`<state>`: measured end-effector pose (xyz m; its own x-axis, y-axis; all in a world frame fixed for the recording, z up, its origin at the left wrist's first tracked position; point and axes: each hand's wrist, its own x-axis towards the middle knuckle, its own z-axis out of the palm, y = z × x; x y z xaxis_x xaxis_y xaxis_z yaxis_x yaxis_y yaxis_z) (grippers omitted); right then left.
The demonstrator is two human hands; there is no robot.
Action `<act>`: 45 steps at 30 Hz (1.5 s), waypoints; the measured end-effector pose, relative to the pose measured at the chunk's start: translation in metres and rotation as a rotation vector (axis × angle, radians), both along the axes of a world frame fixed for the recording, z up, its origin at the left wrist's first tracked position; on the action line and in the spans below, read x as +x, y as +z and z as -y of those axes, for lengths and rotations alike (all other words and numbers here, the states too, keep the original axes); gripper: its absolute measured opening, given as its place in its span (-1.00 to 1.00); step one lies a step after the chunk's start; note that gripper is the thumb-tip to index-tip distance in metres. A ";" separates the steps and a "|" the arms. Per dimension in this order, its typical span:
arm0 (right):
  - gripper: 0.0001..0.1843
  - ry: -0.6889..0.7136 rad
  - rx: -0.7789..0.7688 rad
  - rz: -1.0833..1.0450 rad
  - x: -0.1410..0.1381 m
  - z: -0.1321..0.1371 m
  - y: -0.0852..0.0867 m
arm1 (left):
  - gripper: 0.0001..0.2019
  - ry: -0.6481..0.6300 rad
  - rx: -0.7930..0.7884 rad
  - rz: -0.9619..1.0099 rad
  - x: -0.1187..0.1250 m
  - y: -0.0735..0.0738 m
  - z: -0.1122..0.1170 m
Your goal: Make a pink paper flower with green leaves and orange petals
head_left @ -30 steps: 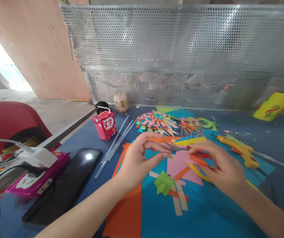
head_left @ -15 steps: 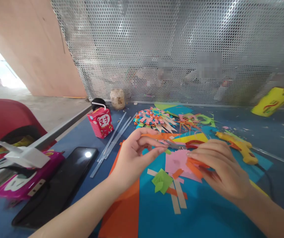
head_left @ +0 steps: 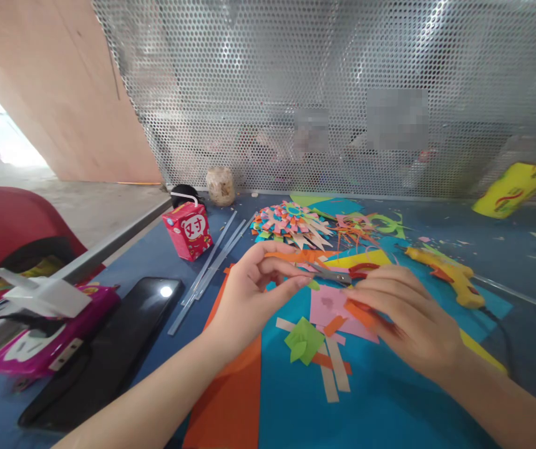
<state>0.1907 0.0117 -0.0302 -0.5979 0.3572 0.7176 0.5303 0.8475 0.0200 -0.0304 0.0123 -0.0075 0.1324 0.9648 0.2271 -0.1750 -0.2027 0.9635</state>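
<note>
Red-handled metal scissors (head_left: 336, 274) are held over the bench's middle, above a pink paper sheet (head_left: 331, 305), handles gripped by the right hand (head_left: 408, 318). The left hand (head_left: 253, 293) pinches a small green paper scrap (head_left: 313, 285) at the blade tips.

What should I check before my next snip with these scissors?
1. Fingertips of the left hand clear of the red-handled metal scissors: not ok, they sit right beside the blade tips.
2. Hold on the small green paper scrap: ok, it is pinched between the left thumb and a finger.
3. Grip of the right hand on the scissors: cannot tell, its fingers cover most of the handles.
4. Place of the yellow plastic glue gun: ok, it lies apart from both hands, off to the right on the blue table.
</note>
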 end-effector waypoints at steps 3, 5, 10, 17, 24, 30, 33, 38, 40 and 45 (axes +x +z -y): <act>-0.82 -0.031 -0.167 -0.066 -0.006 0.000 0.001 | -0.72 0.018 -0.054 -0.003 0.001 0.000 -0.002; -0.87 -0.066 -0.357 -0.148 -0.011 -0.001 0.002 | -0.73 0.044 -0.103 -0.002 0.001 0.000 -0.004; -0.90 -0.235 -0.976 -0.251 -0.019 -0.004 0.003 | -0.74 0.121 -0.209 -0.069 -0.002 -0.004 -0.009; -0.73 -0.168 -1.420 -0.353 -0.021 -0.002 0.007 | -0.72 0.125 -0.259 -0.134 -0.002 -0.009 -0.013; -0.71 0.007 -1.551 -0.467 -0.023 -0.004 0.005 | -0.73 0.091 -0.279 -0.153 0.000 -0.013 -0.013; -0.78 0.037 -1.605 -0.480 -0.022 -0.001 0.001 | -0.70 0.092 -0.294 -0.169 0.001 -0.012 -0.012; -0.83 0.021 -1.560 -0.473 -0.024 0.001 0.003 | -0.70 0.099 -0.296 -0.179 0.003 -0.010 -0.009; -0.92 -0.013 -1.193 -0.321 -0.025 0.005 0.000 | -0.72 0.117 -0.207 -0.150 0.007 -0.009 -0.002; -0.85 -0.034 -0.893 -0.236 -0.022 0.008 -0.003 | -0.73 0.153 -0.133 -0.128 0.008 -0.007 0.000; -0.73 0.015 -0.412 -0.103 -0.013 0.013 -0.005 | -0.79 0.196 0.005 -0.069 0.008 -0.003 0.009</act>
<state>0.1781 -0.0010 -0.0351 -0.5377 0.6186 0.5729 0.4991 0.7812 -0.3749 -0.0223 0.0030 -0.0104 -0.0420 0.9726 0.2288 -0.0655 -0.2312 0.9707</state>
